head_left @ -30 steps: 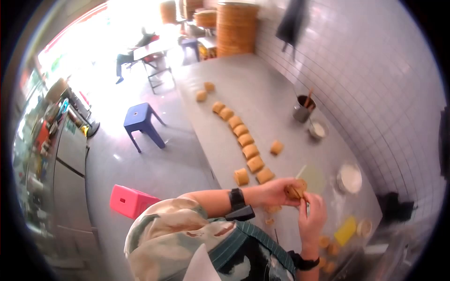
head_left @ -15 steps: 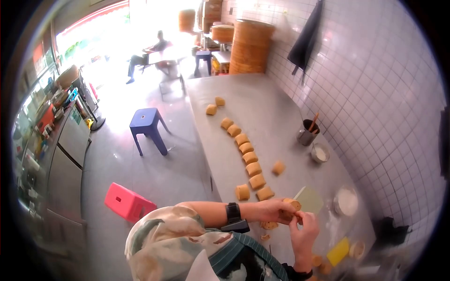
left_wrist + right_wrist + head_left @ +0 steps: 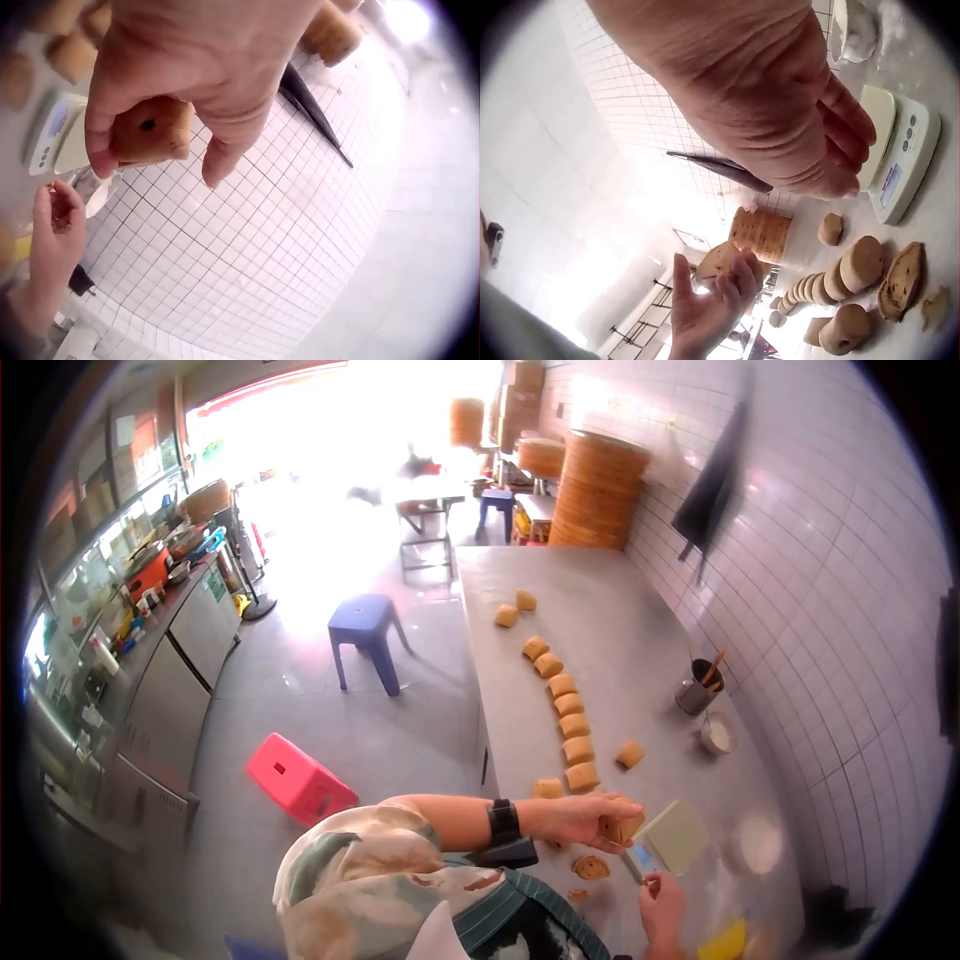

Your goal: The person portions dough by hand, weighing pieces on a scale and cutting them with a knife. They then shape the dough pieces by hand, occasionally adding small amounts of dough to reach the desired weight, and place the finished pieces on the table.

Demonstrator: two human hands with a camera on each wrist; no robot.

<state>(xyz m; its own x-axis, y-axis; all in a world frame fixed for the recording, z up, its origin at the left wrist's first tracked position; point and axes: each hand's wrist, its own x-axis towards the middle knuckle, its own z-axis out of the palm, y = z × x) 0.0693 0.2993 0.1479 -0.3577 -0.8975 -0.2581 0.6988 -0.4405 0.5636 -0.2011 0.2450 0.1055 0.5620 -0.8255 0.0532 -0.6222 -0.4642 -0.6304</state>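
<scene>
Left hand (image 3: 575, 818) gripping 1 dough piece (image 3: 622, 824) near 1 scale (image 3: 675, 838), its display unreadable, right hand (image 3: 662, 912) pinching 1 dough bit (image 3: 50, 185), 7 lumps (image 3: 577, 750) visible in 1 row on table (image 3: 520, 572)

at least eleven dough pieces (image 3: 577, 749), two hands (image 3: 585, 820), one scale (image 3: 676, 838).

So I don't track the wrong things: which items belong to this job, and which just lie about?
Likely the job's:
- dough piece in the left hand
- row of dough pieces
- scale

Seemingly just about:
- pink stool
- blue stool
- hanging dark cloth
</scene>
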